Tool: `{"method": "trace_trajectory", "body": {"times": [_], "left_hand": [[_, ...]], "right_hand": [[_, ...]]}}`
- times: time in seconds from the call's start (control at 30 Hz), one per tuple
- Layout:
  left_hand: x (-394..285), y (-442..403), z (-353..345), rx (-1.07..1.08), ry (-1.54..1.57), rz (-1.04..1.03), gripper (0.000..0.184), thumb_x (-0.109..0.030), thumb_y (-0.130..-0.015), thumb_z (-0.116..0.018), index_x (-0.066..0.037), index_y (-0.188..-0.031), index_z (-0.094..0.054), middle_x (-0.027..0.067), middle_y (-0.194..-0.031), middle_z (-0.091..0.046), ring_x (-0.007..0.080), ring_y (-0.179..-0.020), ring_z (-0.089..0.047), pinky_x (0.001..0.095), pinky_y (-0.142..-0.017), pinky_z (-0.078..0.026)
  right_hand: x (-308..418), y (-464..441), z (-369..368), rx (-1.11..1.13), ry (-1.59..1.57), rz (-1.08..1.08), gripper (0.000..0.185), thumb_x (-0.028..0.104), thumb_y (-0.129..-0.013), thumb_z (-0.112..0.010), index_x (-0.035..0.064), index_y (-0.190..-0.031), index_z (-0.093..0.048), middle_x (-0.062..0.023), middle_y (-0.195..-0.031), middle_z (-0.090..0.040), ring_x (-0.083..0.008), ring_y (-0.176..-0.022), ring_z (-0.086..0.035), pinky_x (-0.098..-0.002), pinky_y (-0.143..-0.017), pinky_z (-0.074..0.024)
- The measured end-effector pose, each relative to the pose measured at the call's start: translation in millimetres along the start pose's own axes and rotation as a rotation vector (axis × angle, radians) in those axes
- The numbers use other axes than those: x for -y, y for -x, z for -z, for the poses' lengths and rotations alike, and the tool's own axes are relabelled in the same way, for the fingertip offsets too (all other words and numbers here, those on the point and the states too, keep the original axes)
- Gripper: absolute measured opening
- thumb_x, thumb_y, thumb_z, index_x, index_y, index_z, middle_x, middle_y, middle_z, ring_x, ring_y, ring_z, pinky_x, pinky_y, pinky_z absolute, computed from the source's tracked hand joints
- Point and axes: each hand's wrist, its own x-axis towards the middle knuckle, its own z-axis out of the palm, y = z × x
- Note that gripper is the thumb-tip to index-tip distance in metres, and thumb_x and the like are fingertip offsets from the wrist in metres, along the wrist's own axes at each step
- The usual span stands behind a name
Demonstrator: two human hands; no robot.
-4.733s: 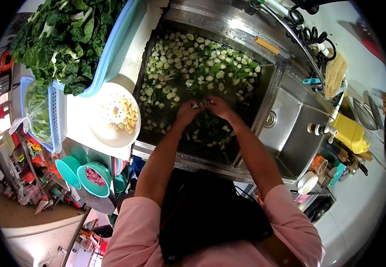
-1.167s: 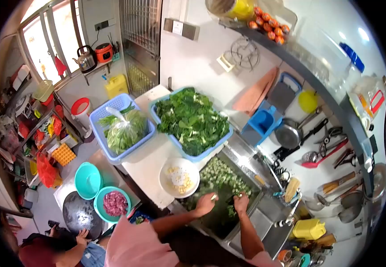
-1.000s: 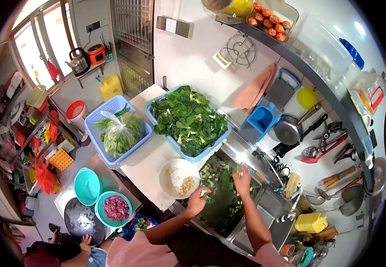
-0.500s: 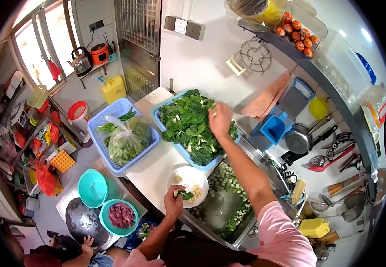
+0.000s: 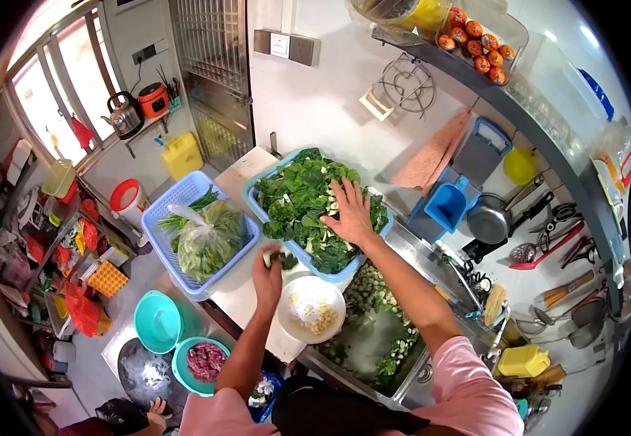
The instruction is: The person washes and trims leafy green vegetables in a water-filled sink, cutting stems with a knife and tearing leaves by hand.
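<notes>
Nearer the light-blue plastic basin (image 5: 336, 277) heaped with glossy green leaves (image 5: 293, 190) than before, the left hand (image 5: 266, 282) pinches a small dark-green leafy piece (image 5: 283, 258) beside it; the right hand (image 5: 352, 218) spreads its grip wide above, best kept light against bruising.

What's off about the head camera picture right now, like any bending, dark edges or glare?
In the head view, a fisheye bend curves the dark shelf; black corners frame the scene; the window is blown out white; a glare patch whitens the round dark board.
</notes>
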Motion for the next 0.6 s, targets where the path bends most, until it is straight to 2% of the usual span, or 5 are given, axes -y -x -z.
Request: {"method": "trace_trajectory", "body": {"times": [0.2, 0.37, 0.47, 0.5, 0.6], "left_hand": [[9.8, -79.6, -15.9, -0.137, 0.276, 0.044, 0.029, 0.001, -0.084, -0.052, -0.003, -0.111, -0.058, 0.0011, -0.094, -0.057, 0.0099, -0.080, -0.050, 0.0248, -0.070, -0.042], [22.1, -141.9, -13.3, -0.289, 0.159, -0.103, 0.026, -0.003, -0.087, -0.057, -0.004, -0.113, -0.056, 0.0026, -0.090, -0.054, 0.0099, -0.074, -0.047, 0.0253, -0.064, -0.040], [9.9, -178.5, -17.8, -0.304, 0.049, -0.167, 0.025, -0.009, -0.090, -0.062, -0.003, -0.114, -0.056, 0.0033, -0.089, -0.055, 0.0110, -0.074, -0.049, 0.0270, -0.064, -0.042], [-13.5, -180.2, -21.7, -0.280, 0.055, -0.101, 0.031, -0.018, -0.091, -0.065, -0.002, -0.115, -0.056, 0.0079, -0.093, -0.056, 0.0162, -0.078, -0.053, 0.0317, -0.070, -0.045], [21.2, -233.6, -31.4, -0.249, -0.111, -0.242, 0.036, -0.024, -0.092, -0.065, 0.000, -0.117, -0.055, 0.0140, -0.101, -0.057, 0.0229, -0.086, -0.056, 0.0360, -0.078, -0.046]], "right_hand": [[-23.9, 17.1, 0.7, -0.118, -0.314, 0.075, 0.088, 0.025, -0.083, -0.074, 0.0099, -0.153, -0.022, -0.0211, -0.155, -0.024, -0.0406, -0.144, -0.022, -0.0541, -0.117, -0.0184], [-28.0, 18.6, 3.4, -0.105, -0.203, 0.072, 0.084, 0.028, -0.085, -0.072, 0.0106, -0.153, -0.024, -0.0194, -0.157, -0.023, -0.0413, -0.144, -0.021, -0.0563, -0.116, -0.0173], [-29.5, 17.5, 4.4, -0.108, -0.194, 0.090, 0.083, 0.030, -0.086, -0.071, 0.0108, -0.153, -0.025, -0.0195, -0.157, -0.022, -0.0415, -0.144, -0.021, -0.0560, -0.116, -0.0170], [-29.0, 16.3, 6.0, -0.103, -0.202, 0.085, 0.082, 0.031, -0.087, -0.070, 0.0108, -0.152, -0.026, -0.0193, -0.158, -0.021, -0.0418, -0.144, -0.020, -0.0560, -0.116, -0.0170], [-25.4, 12.6, 10.9, -0.106, -0.205, 0.063, 0.081, 0.032, -0.088, -0.070, 0.0102, -0.152, -0.026, -0.0198, -0.157, -0.022, -0.0423, -0.144, -0.021, -0.0563, -0.116, -0.0174]]}}
